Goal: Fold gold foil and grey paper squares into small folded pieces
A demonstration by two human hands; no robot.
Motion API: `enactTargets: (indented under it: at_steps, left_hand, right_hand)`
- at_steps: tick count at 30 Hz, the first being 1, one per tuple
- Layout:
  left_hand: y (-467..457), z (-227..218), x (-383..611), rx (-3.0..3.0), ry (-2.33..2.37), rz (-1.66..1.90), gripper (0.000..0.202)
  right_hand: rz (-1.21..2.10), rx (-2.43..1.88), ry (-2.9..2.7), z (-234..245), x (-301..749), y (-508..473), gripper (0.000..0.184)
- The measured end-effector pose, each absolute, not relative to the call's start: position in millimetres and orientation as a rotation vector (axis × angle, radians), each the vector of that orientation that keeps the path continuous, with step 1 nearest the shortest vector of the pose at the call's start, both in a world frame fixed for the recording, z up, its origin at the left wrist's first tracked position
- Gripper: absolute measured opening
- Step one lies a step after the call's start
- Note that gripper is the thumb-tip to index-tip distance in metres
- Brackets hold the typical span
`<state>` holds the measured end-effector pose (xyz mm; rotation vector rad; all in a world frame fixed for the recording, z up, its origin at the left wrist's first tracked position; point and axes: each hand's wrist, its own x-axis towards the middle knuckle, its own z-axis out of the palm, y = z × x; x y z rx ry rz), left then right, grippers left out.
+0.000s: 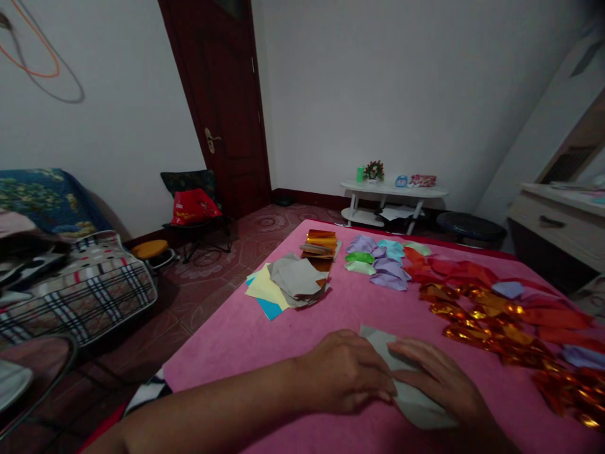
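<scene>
A grey sheet of paper (416, 403) lies on the pink tablecloth (246, 340) near the front edge. My left hand (347, 372) rests on its left part with the fingers curled down and pressed on the paper. My right hand (439, 378) lies across the sheet from the right, fingers together and flat on it, fingertips close to the left hand. Part of the paper is hidden under both hands.
A loose stack of grey, yellow and blue sheets (286, 284) and a pile of gold foil sheets (321, 244) lie further back. Folded purple, green, red and gold pieces (472, 302) spread along the right. A white shelf table (392, 192), a door (222, 107) and a chair (196, 211) stand beyond.
</scene>
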<state>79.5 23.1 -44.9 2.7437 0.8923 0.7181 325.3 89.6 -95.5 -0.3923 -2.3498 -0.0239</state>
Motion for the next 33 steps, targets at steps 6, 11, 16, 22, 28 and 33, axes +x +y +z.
enactTargets:
  at_steps: [6, 11, 16, 22, 28, 33]
  left_hand:
    - [39.8, -69.8, 75.4, 2.385, 0.95, 0.837, 0.031]
    - [43.4, -82.5, 79.1, 2.147, 1.008, 0.923, 0.017]
    - [50.7, -79.3, 87.3, 2.036, 1.371, 0.97, 0.034]
    - [53.9, -80.6, 87.8, 2.05, 1.608, 1.001, 0.026]
    - [59.6, -76.0, 86.3, 2.041, 1.696, 0.87, 0.069]
    - [76.2, -66.7, 89.4, 2.049, 1.746, 0.719, 0.084]
  right_hand:
    - [0.493, -0.556, -2.346, -86.7, 324.9, 83.3, 0.019]
    - [0.897, -1.116, -2.167, -78.1, 315.1, 78.0, 0.024]
    - [0.945, -1.28, -1.912, -92.5, 314.3, 89.9, 0.032]
    - [0.407, -1.459, -1.857, -106.3, 304.5, 100.9, 0.019]
    - [0.509, -1.638, -1.869, -98.5, 293.8, 105.6, 0.039]
    - [0.816, -1.482, -1.741, -100.3, 294.6, 106.8, 0.025]
